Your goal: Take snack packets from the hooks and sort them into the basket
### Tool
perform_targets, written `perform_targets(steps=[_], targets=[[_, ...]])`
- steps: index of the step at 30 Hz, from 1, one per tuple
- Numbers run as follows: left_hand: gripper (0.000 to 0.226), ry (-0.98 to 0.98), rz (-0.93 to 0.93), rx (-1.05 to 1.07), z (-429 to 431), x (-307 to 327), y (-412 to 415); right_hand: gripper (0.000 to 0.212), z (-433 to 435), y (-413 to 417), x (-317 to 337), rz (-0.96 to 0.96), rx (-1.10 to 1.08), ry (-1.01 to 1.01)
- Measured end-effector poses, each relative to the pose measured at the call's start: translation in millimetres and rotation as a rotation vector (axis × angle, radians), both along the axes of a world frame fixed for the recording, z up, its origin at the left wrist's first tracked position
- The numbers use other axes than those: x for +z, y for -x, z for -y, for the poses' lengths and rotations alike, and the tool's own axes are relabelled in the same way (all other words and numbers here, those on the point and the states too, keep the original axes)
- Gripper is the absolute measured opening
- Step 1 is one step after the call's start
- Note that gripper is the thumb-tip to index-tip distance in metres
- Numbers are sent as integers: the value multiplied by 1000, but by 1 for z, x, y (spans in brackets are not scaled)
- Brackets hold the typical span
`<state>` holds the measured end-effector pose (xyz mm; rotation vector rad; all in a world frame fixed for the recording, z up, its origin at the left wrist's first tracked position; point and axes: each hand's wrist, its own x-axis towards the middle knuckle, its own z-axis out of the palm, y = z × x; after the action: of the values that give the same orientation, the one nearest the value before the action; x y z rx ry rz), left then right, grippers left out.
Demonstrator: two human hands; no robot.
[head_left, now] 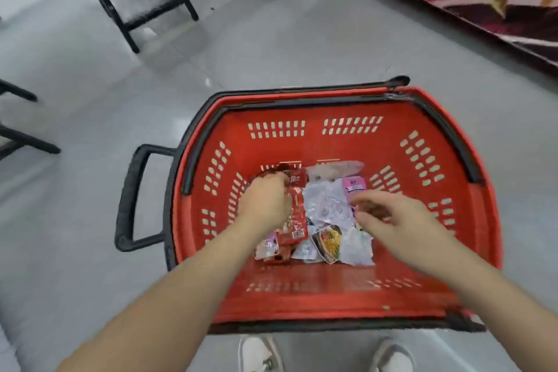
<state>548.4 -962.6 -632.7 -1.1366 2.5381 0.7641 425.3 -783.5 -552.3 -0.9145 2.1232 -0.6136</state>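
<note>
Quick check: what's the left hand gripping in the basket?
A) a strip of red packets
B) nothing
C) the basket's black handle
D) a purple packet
A: the left hand has its fingers curled round the strip of red packets, down inside the red basket.

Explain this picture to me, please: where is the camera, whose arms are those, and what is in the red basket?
No machine here: a person works with bare hands, and the one camera sits on their head, looking down, so the arms reaching in from below are their own. A red basket stands on the floor, by their shoes. Snack packets lie in its bottom, among them pale packets and a pink packet. The left hand grips a strip of red packets. The right hand hovers over the pale packets, fingers loosely curled; it is blurred but seems to hold nothing.
</note>
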Motion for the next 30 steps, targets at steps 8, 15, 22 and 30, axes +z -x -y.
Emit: perform_targets(steps=[8, 15, 22, 30], targets=[[36, 292, 279, -35, 71, -167, 47, 48, 70, 60, -139, -233, 472, -198], [18, 406, 213, -372, 66, -141, 61, 78, 77, 59, -150, -462, 536, -89], [30, 263, -232, -609, 0, -117, 100, 56, 64, 69, -152, -636, 418, -212], [26, -131, -16, -249, -11, -183, 75, 17, 37, 78, -153, -810, 296, -432]])
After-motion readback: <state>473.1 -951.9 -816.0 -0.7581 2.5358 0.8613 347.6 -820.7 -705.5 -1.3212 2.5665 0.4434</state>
